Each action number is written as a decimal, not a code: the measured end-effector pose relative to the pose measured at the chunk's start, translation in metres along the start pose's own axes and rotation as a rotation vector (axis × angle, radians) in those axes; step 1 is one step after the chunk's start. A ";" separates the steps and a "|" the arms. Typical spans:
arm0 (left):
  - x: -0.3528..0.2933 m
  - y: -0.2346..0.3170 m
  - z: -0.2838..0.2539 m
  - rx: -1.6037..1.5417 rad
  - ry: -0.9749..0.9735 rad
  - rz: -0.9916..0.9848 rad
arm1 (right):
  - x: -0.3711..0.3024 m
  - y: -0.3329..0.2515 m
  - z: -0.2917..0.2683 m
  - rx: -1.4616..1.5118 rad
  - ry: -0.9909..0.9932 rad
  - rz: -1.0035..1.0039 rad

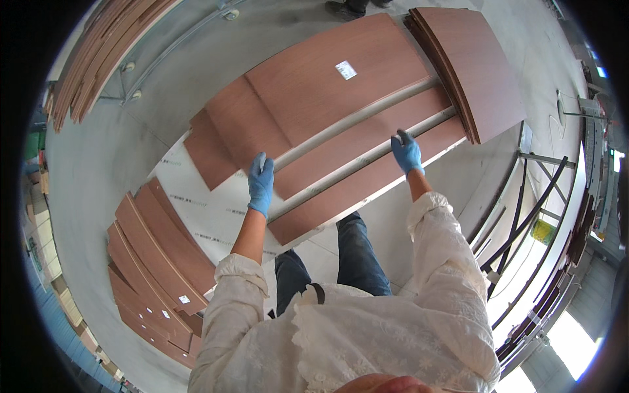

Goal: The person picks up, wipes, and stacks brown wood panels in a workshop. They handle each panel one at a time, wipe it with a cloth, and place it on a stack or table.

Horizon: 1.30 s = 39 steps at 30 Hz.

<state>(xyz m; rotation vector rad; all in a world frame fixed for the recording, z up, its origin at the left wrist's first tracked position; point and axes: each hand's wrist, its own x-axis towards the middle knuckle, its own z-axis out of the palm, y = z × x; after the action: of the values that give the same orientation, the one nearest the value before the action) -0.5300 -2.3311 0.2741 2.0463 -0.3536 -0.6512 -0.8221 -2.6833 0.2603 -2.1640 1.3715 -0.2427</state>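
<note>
Both my hands wear blue gloves with grey fingertips. My left hand [261,185] is closed at the left end of a narrow reddish-brown panel [367,139], its fingers pointing away from me. Farther right, my right hand [407,154] curls its fingers over the near, pale edge of that same panel. Nearer to me lies another narrow brown panel [367,188], with a pale edge strip. Beyond the held panel is a wide brown panel [334,72] bearing a white label [346,70]. The undersides of the panels and some of my fingertips are hidden.
A white printed sheet [187,190] lies under the panels. Brown panel stacks stand at the right [475,72], lower left [154,262] and upper left [98,59]. A metal frame [547,196] is on my right. Another person's shoe [344,10] shows at the top.
</note>
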 end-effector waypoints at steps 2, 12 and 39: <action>0.018 0.014 0.042 0.086 0.063 -0.053 | 0.067 0.010 -0.011 -0.081 0.154 -0.149; 0.040 0.042 0.114 0.317 0.155 -0.373 | 0.265 0.034 -0.038 -0.422 -0.005 -0.167; 0.050 0.077 0.077 -0.046 0.454 -0.631 | 0.274 0.015 -0.063 -0.061 0.062 0.473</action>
<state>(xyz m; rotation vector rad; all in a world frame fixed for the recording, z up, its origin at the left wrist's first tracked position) -0.5329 -2.4502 0.2909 2.1845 0.5865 -0.5240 -0.7351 -2.9514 0.2657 -1.8205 1.8955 -0.0855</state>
